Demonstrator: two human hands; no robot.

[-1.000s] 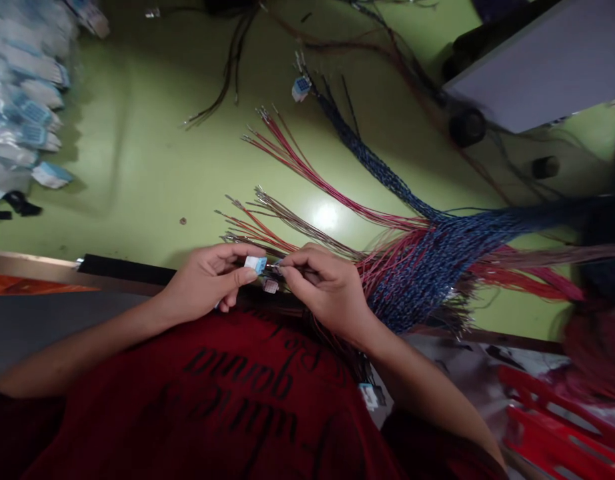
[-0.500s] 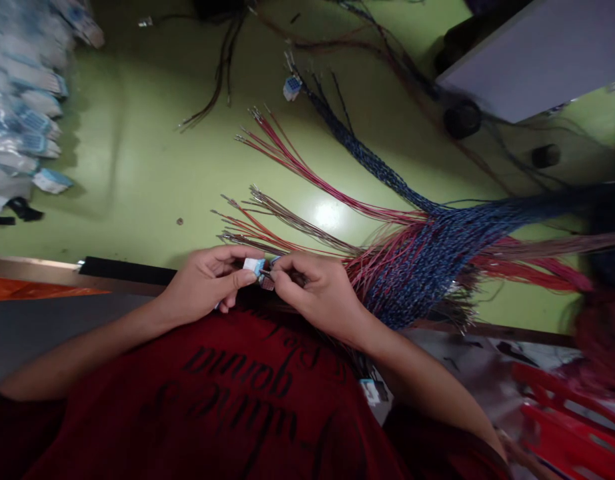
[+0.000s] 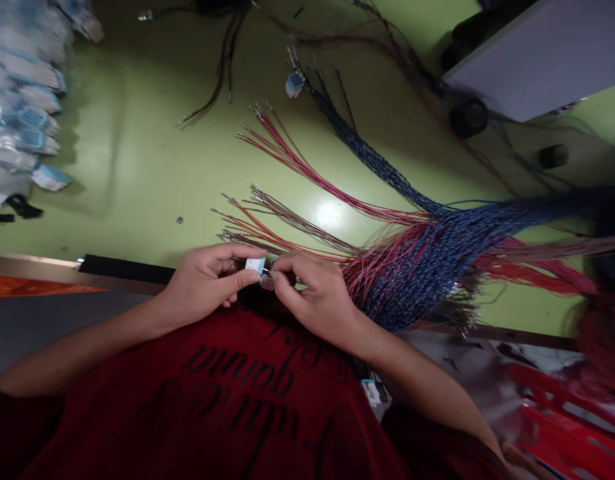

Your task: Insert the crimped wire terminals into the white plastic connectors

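Between the thumb and fingers of my left hand (image 3: 212, 277) is a small white and blue connector housing (image 3: 255, 265). My right hand (image 3: 312, 283) is closed in a pinch on a thin wire whose tip points at the housing's blue face; whether the tip is inside a hole I cannot tell. A second, darker connector housing (image 3: 267, 283) shows just below, between the hands. Past my right hand spreads a large bundle of blue-black twisted wires (image 3: 422, 267), with red wires (image 3: 307, 173), brown wires (image 3: 297, 217) and orange wires (image 3: 252, 223) fanning out leftward, their metal terminals showing.
Bagged white and blue housings (image 3: 27, 100) lie at the far left of the green table (image 3: 152, 153). Another housing (image 3: 294, 85) rests by the blue wire ends. A pale box (image 3: 542, 53) stands at the back right. A red plastic chair (image 3: 562, 427) is at lower right.
Both hands keep nearly the same place, with the housing turned slightly. The fingertips of my right hand remain close to the housing's blue face. The view has shifted a little.
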